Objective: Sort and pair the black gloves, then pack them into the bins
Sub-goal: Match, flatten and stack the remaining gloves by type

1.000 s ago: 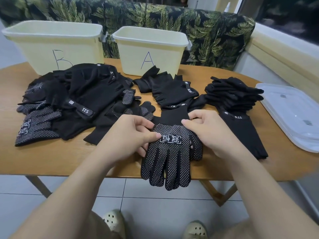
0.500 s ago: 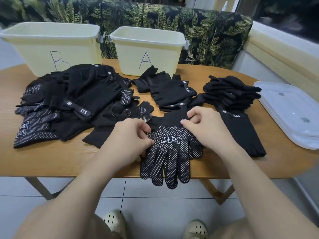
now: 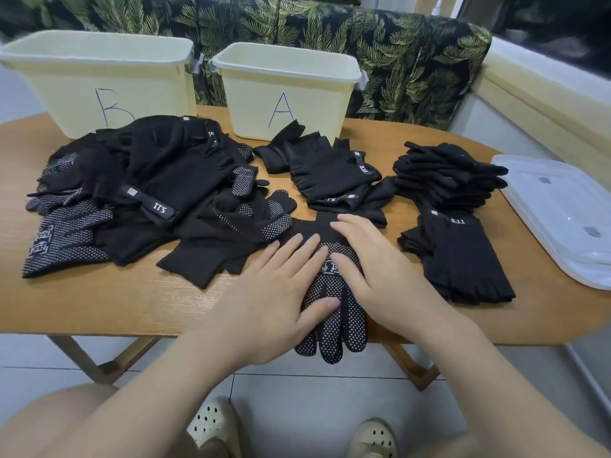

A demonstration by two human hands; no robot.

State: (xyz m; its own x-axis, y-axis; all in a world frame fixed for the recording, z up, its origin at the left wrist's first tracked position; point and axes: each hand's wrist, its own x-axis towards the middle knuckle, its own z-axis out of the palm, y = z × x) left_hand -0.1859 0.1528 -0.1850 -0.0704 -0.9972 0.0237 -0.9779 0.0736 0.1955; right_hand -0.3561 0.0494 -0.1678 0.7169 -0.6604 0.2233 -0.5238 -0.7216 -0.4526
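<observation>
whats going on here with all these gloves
A person is pressing both flat hands, left hand and right hand, onto a black white-dotted knit glove at the wooden table's near edge. More black gloves lie piled and stacked behind it, before pale yellow plastic bins marked B and A.

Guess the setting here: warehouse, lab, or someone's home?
Most likely a home dining or living nook, not a warehouse. A wooden table stands against a leaf-print upholstered bench, the floor is tiled, and the bins, bin A and bin B, are hand-lettered plastic tubs.
</observation>
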